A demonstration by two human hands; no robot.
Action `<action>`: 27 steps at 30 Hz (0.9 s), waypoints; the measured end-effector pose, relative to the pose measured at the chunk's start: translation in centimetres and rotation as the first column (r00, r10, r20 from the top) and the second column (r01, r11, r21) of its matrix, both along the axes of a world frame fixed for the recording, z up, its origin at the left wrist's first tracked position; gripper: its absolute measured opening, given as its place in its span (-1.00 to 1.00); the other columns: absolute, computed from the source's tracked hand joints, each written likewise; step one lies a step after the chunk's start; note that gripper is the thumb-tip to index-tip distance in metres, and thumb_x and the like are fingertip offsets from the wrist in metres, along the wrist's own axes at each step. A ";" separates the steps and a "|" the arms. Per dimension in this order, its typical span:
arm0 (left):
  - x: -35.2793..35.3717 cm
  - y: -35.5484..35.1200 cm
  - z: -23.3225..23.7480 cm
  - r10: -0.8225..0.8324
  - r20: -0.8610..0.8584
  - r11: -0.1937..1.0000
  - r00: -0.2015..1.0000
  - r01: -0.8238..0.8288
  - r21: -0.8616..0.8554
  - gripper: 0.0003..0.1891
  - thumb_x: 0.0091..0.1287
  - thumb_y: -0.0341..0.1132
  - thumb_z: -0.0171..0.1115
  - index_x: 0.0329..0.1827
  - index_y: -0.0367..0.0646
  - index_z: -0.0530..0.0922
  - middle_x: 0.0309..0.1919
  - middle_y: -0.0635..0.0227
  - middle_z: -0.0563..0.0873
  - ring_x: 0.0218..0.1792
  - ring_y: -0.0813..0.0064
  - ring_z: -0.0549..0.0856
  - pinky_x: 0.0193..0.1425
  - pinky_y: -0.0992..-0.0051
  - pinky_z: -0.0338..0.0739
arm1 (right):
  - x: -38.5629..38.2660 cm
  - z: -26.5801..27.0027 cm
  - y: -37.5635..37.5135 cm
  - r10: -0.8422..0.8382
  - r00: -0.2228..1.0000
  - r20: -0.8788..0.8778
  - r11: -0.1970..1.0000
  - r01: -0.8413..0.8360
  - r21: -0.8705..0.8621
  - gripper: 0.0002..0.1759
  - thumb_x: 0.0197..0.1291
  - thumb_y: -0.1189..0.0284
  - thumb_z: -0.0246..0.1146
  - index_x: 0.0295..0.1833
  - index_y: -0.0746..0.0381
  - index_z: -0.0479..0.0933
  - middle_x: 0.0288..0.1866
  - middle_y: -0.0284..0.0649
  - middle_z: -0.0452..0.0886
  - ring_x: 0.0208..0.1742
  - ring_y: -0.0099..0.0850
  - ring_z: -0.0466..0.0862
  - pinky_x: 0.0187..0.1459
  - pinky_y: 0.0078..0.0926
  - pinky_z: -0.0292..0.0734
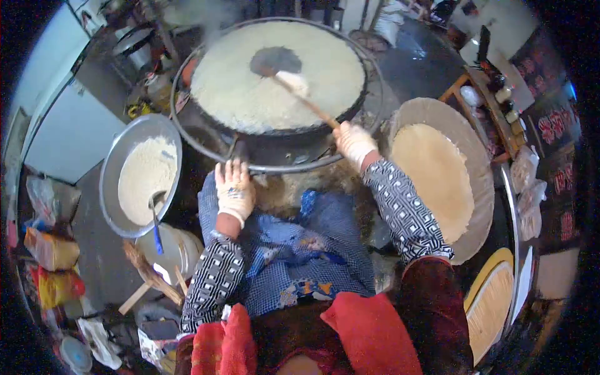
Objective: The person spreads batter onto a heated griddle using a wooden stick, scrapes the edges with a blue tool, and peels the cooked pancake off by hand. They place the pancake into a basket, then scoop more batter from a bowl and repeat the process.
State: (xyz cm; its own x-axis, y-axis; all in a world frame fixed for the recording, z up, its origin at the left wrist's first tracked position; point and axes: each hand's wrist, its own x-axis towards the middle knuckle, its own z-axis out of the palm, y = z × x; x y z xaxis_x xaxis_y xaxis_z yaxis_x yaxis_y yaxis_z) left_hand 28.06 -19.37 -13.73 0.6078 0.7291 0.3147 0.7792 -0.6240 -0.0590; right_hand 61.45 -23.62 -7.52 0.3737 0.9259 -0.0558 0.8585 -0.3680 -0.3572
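My right hand [355,144], in a pale glove, is closed around the wooden handle of a batter spreader [309,107]. Its far end reaches over the large round griddle [215,123], and its head is partly blurred. A pale layer of batter [250,94] covers most of the griddle, with a dark bare patch [276,61] near the middle. Beside the spreader's head is a whitish lump [294,81] of batter. Also gloved, my left hand [235,190] lies with fingers stretched out near the griddle's outer ring, over my blue apron [281,234], holding nothing.
At left, a metal basin [111,199] holds pale batter and a blue-handled ladle [156,225]. Below it stand a bucket [187,247] and pieces of wood [150,272]. At right, a round tray [481,219] bears a thin tan pancake [431,181]. Steam rises behind the griddle.
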 end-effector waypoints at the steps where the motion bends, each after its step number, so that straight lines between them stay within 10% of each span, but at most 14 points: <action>1: -0.4 0.2 -0.1 0.007 0.021 0.999 1.000 -0.006 -0.035 -0.41 0.16 -0.22 0.19 0.25 -0.32 0.36 0.28 0.02 0.42 0.37 0.03 0.31 0.50 -0.05 -0.07 | -0.7 0.3 -1.0 0.071 0.994 0.084 0.998 -0.070 -0.010 -0.63 0.36 0.16 0.02 -0.12 0.27 0.49 -0.30 0.03 0.68 -0.19 0.00 0.68 -0.10 -0.05 0.54; 12: -2.6 1.7 1.4 0.203 -0.078 0.972 0.976 -0.210 -0.105 -0.40 0.21 -0.20 0.10 0.34 -0.23 0.37 0.40 0.13 0.36 0.44 0.14 0.28 0.52 -0.07 -0.18 | 1.7 1.6 -5.2 0.176 0.973 0.151 0.982 -0.163 -0.095 -0.61 0.35 0.17 0.00 -0.05 0.29 0.50 -0.22 0.10 0.67 -0.15 0.01 0.69 -0.06 -0.01 0.53; 18: -3.5 2.3 1.0 0.386 -0.091 0.922 0.918 -0.385 0.023 -0.36 0.13 -0.18 0.19 0.33 -0.17 0.38 0.38 0.17 0.39 0.41 0.11 0.30 0.47 -0.15 -0.10 | 4.4 -3.3 -3.8 0.034 0.924 0.381 0.984 -0.098 0.149 -0.70 0.33 0.19 0.02 -0.22 0.20 0.49 -0.48 0.01 0.63 -0.42 0.02 0.65 -0.34 0.00 0.55; 22: 0.9 -3.1 2.1 0.073 0.044 0.997 0.996 -0.072 -0.016 -0.37 0.15 -0.13 0.22 0.30 -0.18 0.36 0.30 0.10 0.42 0.39 0.08 0.31 0.46 -0.14 -0.06 | 1.5 -0.8 -4.3 0.104 0.960 0.258 0.982 -0.058 -0.182 -0.58 0.39 0.10 -0.08 -0.03 0.21 0.48 -0.14 0.09 0.66 -0.09 0.04 0.66 -0.03 0.00 0.52; 27: 3.1 -4.7 -1.1 0.051 -0.057 0.998 0.997 -0.049 0.034 -0.34 0.19 -0.14 0.13 0.33 -0.34 0.31 0.34 0.02 0.39 0.41 0.06 0.28 0.51 -0.14 -0.17 | 2.5 -0.9 -2.5 0.002 0.972 0.236 0.999 0.008 -0.045 -0.59 0.39 0.14 -0.06 -0.04 0.24 0.51 -0.12 0.09 0.65 -0.05 0.02 0.64 -0.01 -0.02 0.51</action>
